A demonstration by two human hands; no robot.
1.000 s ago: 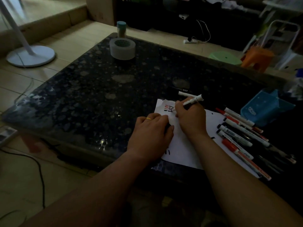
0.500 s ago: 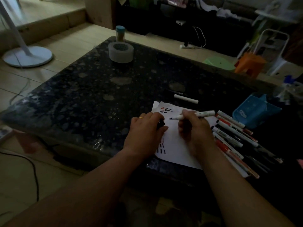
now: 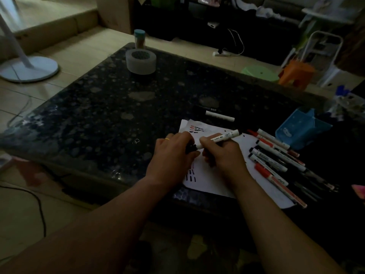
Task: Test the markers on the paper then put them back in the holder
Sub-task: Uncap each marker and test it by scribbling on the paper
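Observation:
A white paper [image 3: 209, 180] with short black and red test strokes lies at the near edge of the dark table [image 3: 118, 115]. My right hand [image 3: 223, 155] grips a white marker [image 3: 219, 139] over the paper. My left hand [image 3: 173, 155] holds a black cap [image 3: 191, 148] that meets the marker's tip. Several more markers [image 3: 274, 161] with red and black caps lie in a row on the paper's right side. One white marker [image 3: 219, 116] lies apart, beyond the paper. The blue holder [image 3: 302, 129] lies tipped on the table at the right.
A roll of tape [image 3: 141, 61] and a small jar [image 3: 139, 38] stand at the table's far corner. A fan base [image 3: 27, 69] rests on the floor at left. A green stool [image 3: 258, 73] and an orange stool [image 3: 296, 73] stand beyond the table.
My right hand lifted the marker off the upper strokes and swung its tip back toward my left hand. The tip now meets the black cap held there.

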